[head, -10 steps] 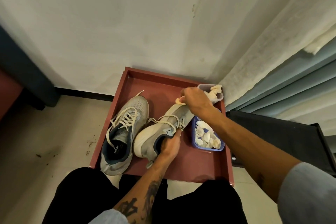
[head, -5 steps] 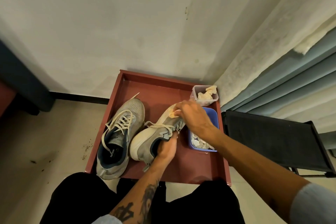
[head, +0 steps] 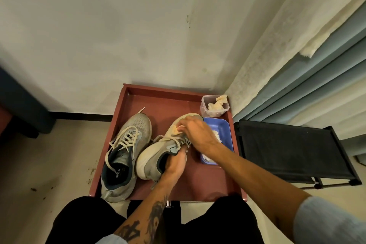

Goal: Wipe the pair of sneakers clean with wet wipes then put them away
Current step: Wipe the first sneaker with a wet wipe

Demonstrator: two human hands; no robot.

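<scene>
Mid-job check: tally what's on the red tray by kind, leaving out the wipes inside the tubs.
Sneakers: 2 (loose sneaker, held sneaker)
Tubs: 2 (clear tub, blue tub)
Wipes in use: 1 (wipe)
Total: 5

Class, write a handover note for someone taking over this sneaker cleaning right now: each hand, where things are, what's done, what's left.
Left hand grips the tilted sneaker at its heel opening.
Right hand holds a wipe against its forefoot.
Second sneaker sits upright on the red tray, leftward; clear wipe tub and blue tub at the tray's right.
Done: wiping of the tilted sneaker under way.
Left: finish it, wipe the second if unclean, put both away.
</scene>
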